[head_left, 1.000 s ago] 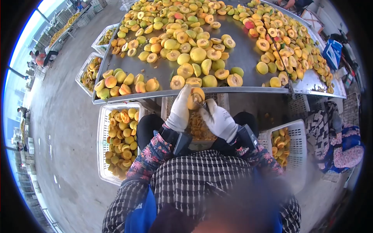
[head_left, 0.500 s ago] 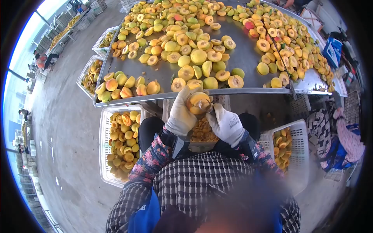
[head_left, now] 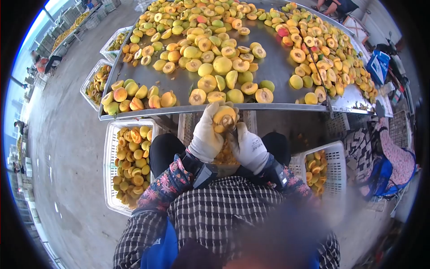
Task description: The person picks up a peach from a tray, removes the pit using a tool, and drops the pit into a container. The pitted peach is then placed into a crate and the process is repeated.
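Observation:
My left hand (head_left: pixel 207 138), in a white work glove, grips a halved yellow peach (head_left: pixel 225 117) just in front of the table's near edge. The cut face with its brown pit area is turned towards me. My right hand (head_left: pixel 251 150), gloved too, is closed on a small metal pitting tool (head_left: pixel 233 128) whose end is at the lower right of the peach; most of the tool is hidden by the fingers. Below the hands, between my knees, a container of orange peach pieces (head_left: pixel 225 154) partly shows. Cut peaches (head_left: pixel 222 66) cover much of the metal table (head_left: pixel 179 92) ahead.
A white crate of peach halves (head_left: pixel 109 168) stands by my left knee, another crate (head_left: pixel 335 163) by my right. More filled crates (head_left: pixel 92 89) line the table's left side. At the right sits a person in a pink patterned garment (head_left: pixel 396 157). Other people are farther off.
The whole view has shifted slightly left. Both hands still hold the peach and tool; the peach has turned a little and less of the tool shows.

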Available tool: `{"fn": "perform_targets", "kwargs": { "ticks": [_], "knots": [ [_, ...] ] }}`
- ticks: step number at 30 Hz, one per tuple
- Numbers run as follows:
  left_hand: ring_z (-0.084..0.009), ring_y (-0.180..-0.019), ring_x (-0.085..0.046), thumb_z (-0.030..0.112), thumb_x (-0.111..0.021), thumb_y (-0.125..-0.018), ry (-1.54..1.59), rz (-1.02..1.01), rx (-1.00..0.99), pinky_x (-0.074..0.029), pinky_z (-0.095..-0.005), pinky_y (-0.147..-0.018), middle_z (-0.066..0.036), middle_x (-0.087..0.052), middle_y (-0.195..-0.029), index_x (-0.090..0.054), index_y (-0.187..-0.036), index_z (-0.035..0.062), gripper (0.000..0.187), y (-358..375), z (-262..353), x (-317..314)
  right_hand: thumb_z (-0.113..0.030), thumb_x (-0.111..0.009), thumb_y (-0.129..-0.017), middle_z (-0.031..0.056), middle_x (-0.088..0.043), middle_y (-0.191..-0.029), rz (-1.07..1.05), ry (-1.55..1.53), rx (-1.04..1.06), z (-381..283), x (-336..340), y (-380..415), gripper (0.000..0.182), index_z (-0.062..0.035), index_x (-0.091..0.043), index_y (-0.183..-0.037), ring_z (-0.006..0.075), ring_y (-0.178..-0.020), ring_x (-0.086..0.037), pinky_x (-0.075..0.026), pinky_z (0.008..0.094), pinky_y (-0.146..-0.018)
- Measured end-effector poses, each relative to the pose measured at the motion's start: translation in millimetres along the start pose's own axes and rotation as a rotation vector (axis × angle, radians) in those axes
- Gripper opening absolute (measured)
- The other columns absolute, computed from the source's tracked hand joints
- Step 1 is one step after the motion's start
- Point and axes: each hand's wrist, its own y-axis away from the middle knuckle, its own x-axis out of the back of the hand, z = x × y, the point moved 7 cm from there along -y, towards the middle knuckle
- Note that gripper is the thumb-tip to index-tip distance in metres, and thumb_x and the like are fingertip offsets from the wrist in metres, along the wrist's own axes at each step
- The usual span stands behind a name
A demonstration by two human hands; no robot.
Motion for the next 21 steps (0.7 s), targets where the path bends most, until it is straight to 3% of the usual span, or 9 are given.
{"fn": "perform_targets", "kwargs": {
  "ticks": [3,6,7,10,11,14,18,21],
  "knots": [
    [-0.0342,-0.108,-0.061,0.028,-0.05,-0.099,-0.064,-0.01,-0.021,-0.05,-0.0438,-0.097,-0.017,-0.062,-0.118,-0.052,-0.121,0.0012,0.034,3.2,3.6,-3.1,-0.023,-0.054,-0.094,0.0249,-0.063,-0.077,0.054,-0.181,0.127,-7.3,6.2,0.8,0.031,0.0002,-0.047,-0.114,0.0437,-0.072,-0.062,-0.048,0.0502,-0.061],
    [-0.0338,-0.108,-0.061,0.029,-0.048,-0.1,-0.231,-0.171,0.133,-0.049,-0.0441,-0.098,-0.018,-0.061,-0.118,-0.052,-0.12,-0.0012,0.037,-1.7,12.9,-1.1,-0.023,-0.055,-0.094,0.024,-0.064,-0.076,-0.07,-0.009,0.163,-1.5,13.8,-3.0,0.031,0.0,-0.049,-0.113,0.0435,-0.072,-0.062,-0.048,0.0497,-0.061],
    [-0.0331,-0.104,-0.063,0.034,-0.049,-0.1,-0.203,-0.127,0.16,-0.052,-0.044,-0.094,-0.019,-0.062,-0.115,-0.052,-0.118,-0.0034,0.042,0.7,14.8,-1.7,-0.023,-0.056,-0.093,0.0234,-0.064,-0.077,-0.104,0.055,0.151,-3.5,16.2,-3.6,0.03,-0.0001,-0.05,-0.112,0.0428,-0.071,-0.062,-0.049,0.0489,-0.061],
    [-0.0324,-0.097,-0.065,0.039,-0.051,-0.099,-0.167,-0.052,-0.013,-0.055,-0.0426,-0.086,-0.019,-0.064,-0.109,-0.055,-0.113,-0.0036,0.046,-7.8,12.6,11.2,-0.023,-0.057,-0.093,0.0234,-0.064,-0.077,-0.057,0.081,0.134,-7.4,3.0,-4.0,0.03,0.0,-0.05,-0.112,0.0419,-0.07,-0.063,-0.049,0.0481,-0.061],
    [-0.0301,-0.091,-0.066,0.044,-0.053,-0.098,-0.261,0.052,-0.113,-0.056,-0.0406,-0.08,-0.017,-0.064,-0.102,-0.057,-0.106,-0.0033,0.048,-4.4,15.0,12.9,-0.024,-0.056,-0.094,0.0236,-0.064,-0.076,-0.013,-0.01,0.121,-6.2,-5.8,-1.8,0.031,0.0007,-0.05,-0.112,0.0422,-0.07,-0.063,-0.048,0.0477,-0.061],
    [-0.028,-0.089,-0.066,0.044,-0.053,-0.098,-0.441,0.088,-0.238,-0.056,-0.0389,-0.078,-0.015,-0.064,-0.099,-0.057,-0.102,-0.0023,0.046,7.2,21.4,6.7,-0.026,-0.053,-0.096,0.0246,-0.063,-0.075,-0.085,-0.352,0.044,0.5,-22.8,5.8,0.031,0.0009,-0.049,-0.111,0.0433,-0.071,-0.062,-0.047,0.0478,-0.06],
    [-0.0237,-0.086,-0.067,0.03,-0.052,-0.1,-0.375,-0.018,-0.404,-0.056,-0.0344,-0.074,-0.014,-0.067,-0.096,-0.062,-0.098,-0.0037,0.035,7.5,22.2,9.1,-0.026,-0.052,-0.097,0.0262,-0.061,-0.074,-0.142,-0.265,0.082,-2.8,-17.2,1.6,0.028,-0.0001,-0.048,-0.106,0.044,-0.071,-0.062,-0.045,0.0487,-0.059],
    [-0.024,-0.085,-0.067,0.025,-0.052,-0.099,-0.518,-0.015,-0.28,-0.056,-0.0344,-0.075,-0.015,-0.068,-0.095,-0.063,-0.097,-0.0047,0.032,-4.0,24.1,17.9,-0.025,-0.051,-0.098,0.0263,-0.061,-0.073,-0.119,-0.205,0.055,3.0,-24.2,2.5,0.026,-0.001,-0.049,-0.106,0.0443,-0.071,-0.061,-0.045,0.0489,-0.06]
  ]
}}
